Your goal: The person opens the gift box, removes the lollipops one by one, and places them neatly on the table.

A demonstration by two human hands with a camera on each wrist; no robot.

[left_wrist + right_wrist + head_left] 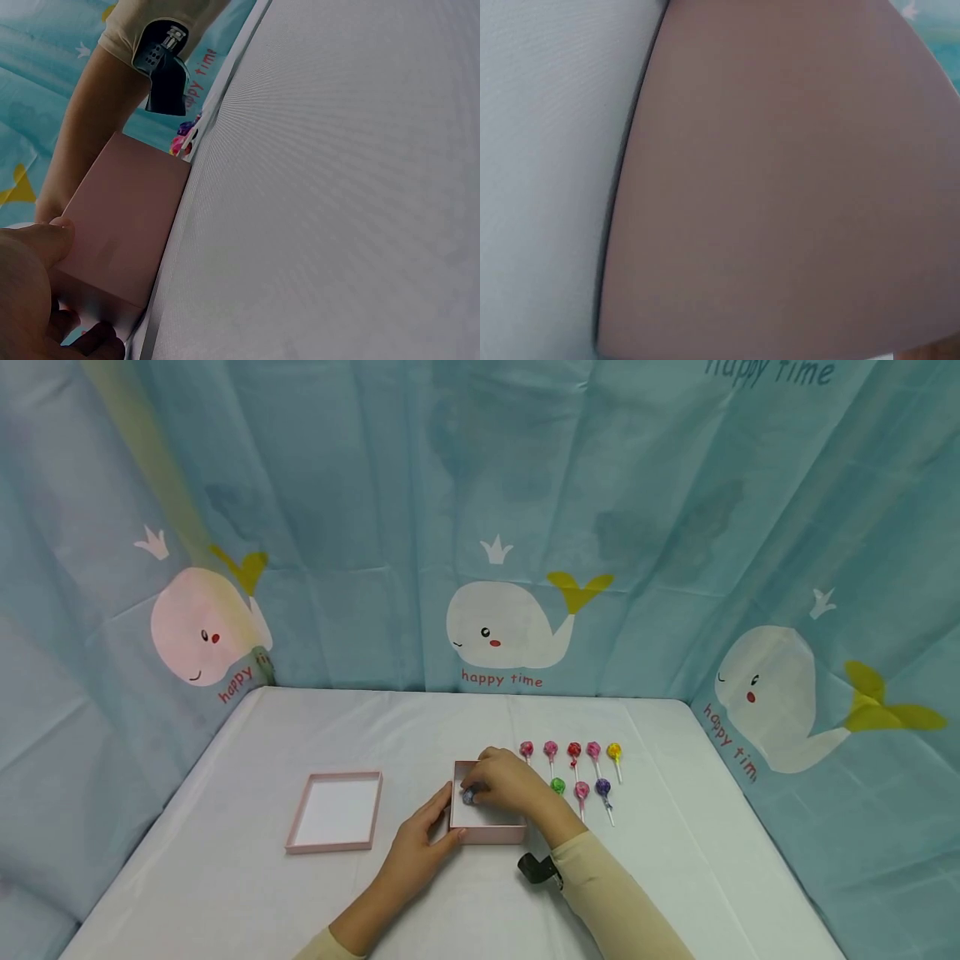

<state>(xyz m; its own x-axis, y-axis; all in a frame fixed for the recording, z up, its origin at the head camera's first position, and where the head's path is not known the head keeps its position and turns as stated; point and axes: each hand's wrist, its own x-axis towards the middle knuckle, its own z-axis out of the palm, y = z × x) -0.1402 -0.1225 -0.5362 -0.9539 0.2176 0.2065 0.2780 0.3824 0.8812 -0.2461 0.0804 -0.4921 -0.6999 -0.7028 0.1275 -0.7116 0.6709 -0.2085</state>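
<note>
A pink open-topped box point(491, 836) with a white inside stands on the white table. My left hand point(416, 847) holds its near left corner, thumb on the front wall and fingers along the left side. In the left wrist view that thumb and the curled fingertips lie against the box point(124, 225). My right hand point(513, 785) reaches in over the right wall and pinches a dark blue wrapped lollipop point(468, 796) at the box's left inside; its stick is hidden. A plain wall of the box point(780, 187) fills most of the right wrist view.
Several wrapped lollipops point(603, 787) lie in two rows right of the box, partly behind the right arm. To the left lies a pink-rimmed box lid point(333, 810), inside up. A black wrist camera point(536, 868) sits on the right wrist. Whale-print cloth point(360, 610) surrounds the table.
</note>
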